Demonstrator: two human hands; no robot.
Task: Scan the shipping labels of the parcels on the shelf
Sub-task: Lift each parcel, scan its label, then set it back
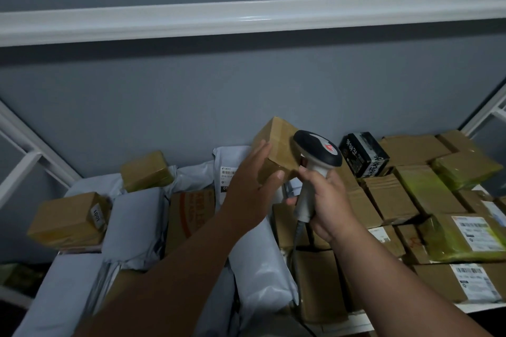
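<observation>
Filling the lower half of the view, a white metal shelf carries a crowd of parcels against a grey wall. Grey poly mailers lie at the left and centre, and taped brown cartons pack the right side, some wrapped in yellowish film. A few white shipping labels face up at the far right, their print too small to read. The left hand is part-open, its fingers fairly straight along the near face of a small brown box and its thumb bent against the box's lower edge, holding it tilted above the pile. No label shows on the box's visible faces. The right hand grips the pale handle of a barcode scanner, fingers curled round it; the scanner's dark head sits just beside the box, hiding the box's right side. Its cord drops between the parcels, partly hidden. A black carton stands behind the scanner.
</observation>
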